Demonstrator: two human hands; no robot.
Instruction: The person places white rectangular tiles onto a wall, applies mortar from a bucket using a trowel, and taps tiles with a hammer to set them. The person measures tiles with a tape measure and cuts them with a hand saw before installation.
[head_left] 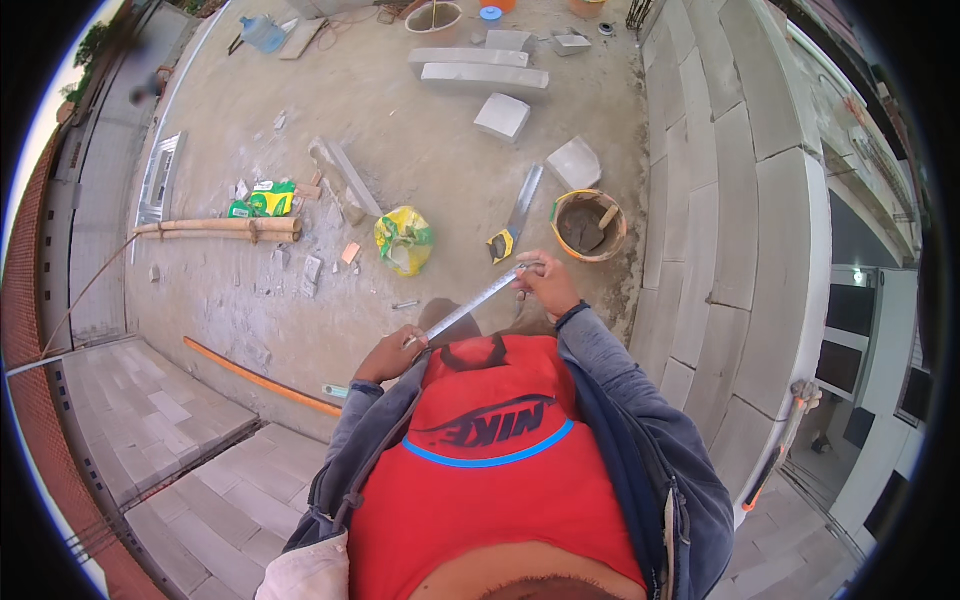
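Note:
A pale, straight strip of tape measure spans the gap between my two hands in front of my body. My left hand is closed around its lower-left end, close to my jacket. At the upper-right end, my right hand pinches the strip between thumb and fingers. No case for the tape can be made out. Just beyond my right hand, a hand saw with a yellow and black handle lies on the floor. Right of it stands a bucket holding grey mortar and a wooden-handled tool.
Pale block walls rise on the right. Several loose blocks lie ahead. Left of the saw are a yellow-green bag, bamboo poles and rubble. An orange bar lies at lower left. A second saw hangs by the right wall.

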